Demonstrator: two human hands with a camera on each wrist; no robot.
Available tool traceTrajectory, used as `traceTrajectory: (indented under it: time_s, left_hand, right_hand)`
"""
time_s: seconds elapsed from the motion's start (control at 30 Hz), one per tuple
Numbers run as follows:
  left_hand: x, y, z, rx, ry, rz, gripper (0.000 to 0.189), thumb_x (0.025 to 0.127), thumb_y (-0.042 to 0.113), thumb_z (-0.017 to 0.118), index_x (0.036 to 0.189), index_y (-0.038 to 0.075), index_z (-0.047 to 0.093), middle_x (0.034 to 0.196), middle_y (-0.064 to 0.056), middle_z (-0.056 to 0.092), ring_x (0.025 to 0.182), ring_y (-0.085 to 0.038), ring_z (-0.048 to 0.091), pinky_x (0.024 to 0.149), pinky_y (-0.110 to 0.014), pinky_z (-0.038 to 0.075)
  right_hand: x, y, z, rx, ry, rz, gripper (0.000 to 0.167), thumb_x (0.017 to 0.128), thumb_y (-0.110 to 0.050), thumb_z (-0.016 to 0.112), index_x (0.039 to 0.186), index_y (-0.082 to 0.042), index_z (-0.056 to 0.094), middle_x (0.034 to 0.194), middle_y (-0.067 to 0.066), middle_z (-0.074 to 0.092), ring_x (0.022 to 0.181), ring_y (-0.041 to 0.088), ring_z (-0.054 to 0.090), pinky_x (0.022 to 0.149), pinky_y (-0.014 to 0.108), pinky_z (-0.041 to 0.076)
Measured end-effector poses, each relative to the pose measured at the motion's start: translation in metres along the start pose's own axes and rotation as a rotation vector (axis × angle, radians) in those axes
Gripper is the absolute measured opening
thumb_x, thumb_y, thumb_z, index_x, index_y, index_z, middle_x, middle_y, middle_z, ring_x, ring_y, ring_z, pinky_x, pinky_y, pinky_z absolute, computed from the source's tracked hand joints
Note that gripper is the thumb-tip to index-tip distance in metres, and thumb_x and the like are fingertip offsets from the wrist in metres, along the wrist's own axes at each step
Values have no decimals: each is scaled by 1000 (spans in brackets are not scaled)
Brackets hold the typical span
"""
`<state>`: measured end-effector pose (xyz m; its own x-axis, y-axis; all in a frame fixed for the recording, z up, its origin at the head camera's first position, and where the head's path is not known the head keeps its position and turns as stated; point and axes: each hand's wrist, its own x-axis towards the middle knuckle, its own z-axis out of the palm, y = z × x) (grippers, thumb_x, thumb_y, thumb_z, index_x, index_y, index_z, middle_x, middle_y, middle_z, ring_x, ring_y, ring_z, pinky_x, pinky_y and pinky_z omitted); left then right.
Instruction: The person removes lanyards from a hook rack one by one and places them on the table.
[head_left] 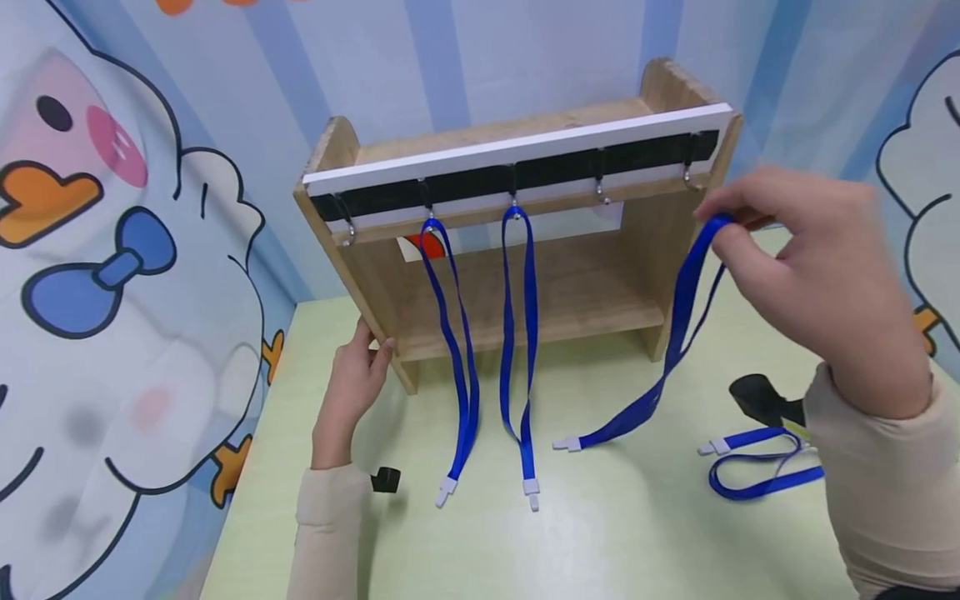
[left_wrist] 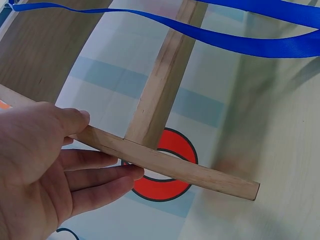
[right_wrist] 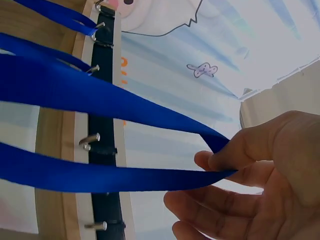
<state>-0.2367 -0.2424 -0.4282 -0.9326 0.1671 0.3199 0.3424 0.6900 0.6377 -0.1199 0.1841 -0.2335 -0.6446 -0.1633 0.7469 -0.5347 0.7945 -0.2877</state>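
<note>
My right hand (head_left: 817, 258) pinches the looped top of a blue lanyard (head_left: 678, 308) between thumb and fingers, right of the wooden rack (head_left: 525, 325). The lanyard's white clip (head_left: 567, 444) hangs slanting to the left. In the right wrist view the strap (right_wrist: 125, 107) splits into two bands running from the fingertips. My left hand (head_left: 352, 383) grips the rack's left side panel low down; its thumb and fingers lie on either side of the wood (left_wrist: 170, 165). Two more blue lanyards, one left (head_left: 450, 333) and one central (head_left: 531, 317), hang from hooks on the rack's front.
A black strip (head_left: 555, 167) on the rack carries several metal hooks; the far-left hook (head_left: 347, 232), the fourth hook (head_left: 602, 190) and the far-right hook (head_left: 688, 173) are bare. Another blue lanyard (head_left: 750, 492) lies on the pale table (head_left: 600, 542) at right. A cartoon-printed curtain (head_left: 247, 100) surrounds the table.
</note>
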Motion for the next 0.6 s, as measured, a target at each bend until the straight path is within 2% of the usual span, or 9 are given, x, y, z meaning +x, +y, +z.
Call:
traceTrajectory:
  time_s: [0.07,0.13,0.2,0.27,0.4,0.5,0.6]
  left_hand:
    - [0,0,0,-1,1,-1,49,107,15,53,150,2,36,138,-27,56,103,-40,70,76,-52,59]
    - [0,-1,0,3,2,0,49,107,15,53,150,2,35,139,-27,56,103,-40,70,76,-52,59]
    - [0,-2,0,10,5,4,49,107,15,53,151,2,35,139,-27,56,103,-40,70,76,-52,59]
    - [1,-3,0,14,5,12,49,107,15,53,151,2,34,139,-27,56,103,-40,70,76,-52,59]
    - [1,-3,0,12,-5,10,50,107,15,52,153,3,33,140,-27,55,104,-40,70,78,-51,59]
    - [0,-2,0,5,-16,-4,51,108,17,51,153,4,33,141,-27,55,106,-39,69,79,-51,59]
    - [0,0,-1,2,-17,-11,51,108,18,51,153,4,33,142,-26,54,106,-39,69,80,-51,59]
  right_hand:
    - [-6,6,-4,-29,3,23,18,94,5,56,101,6,72,95,19,72,75,20,54,55,14,34]
    - [-11,11,-7,-51,9,52,17,94,4,57,101,5,73,95,20,72,77,13,53,52,12,31]
    - [-15,16,-8,-57,20,86,17,94,4,57,101,5,73,95,21,72,79,5,51,58,11,32]
    - [-19,20,-9,-68,23,129,18,95,3,57,103,5,73,96,23,72,80,5,52,60,12,32]
    - [-28,26,-9,-92,14,206,19,96,0,56,106,4,73,98,26,71,77,2,51,48,16,27]
    - [-34,30,-6,-78,1,210,17,95,1,58,103,4,73,98,26,71,75,-7,45,44,15,26]
    - [-39,33,1,-42,-27,203,14,94,4,60,99,4,73,99,24,71,76,-2,47,49,12,30]
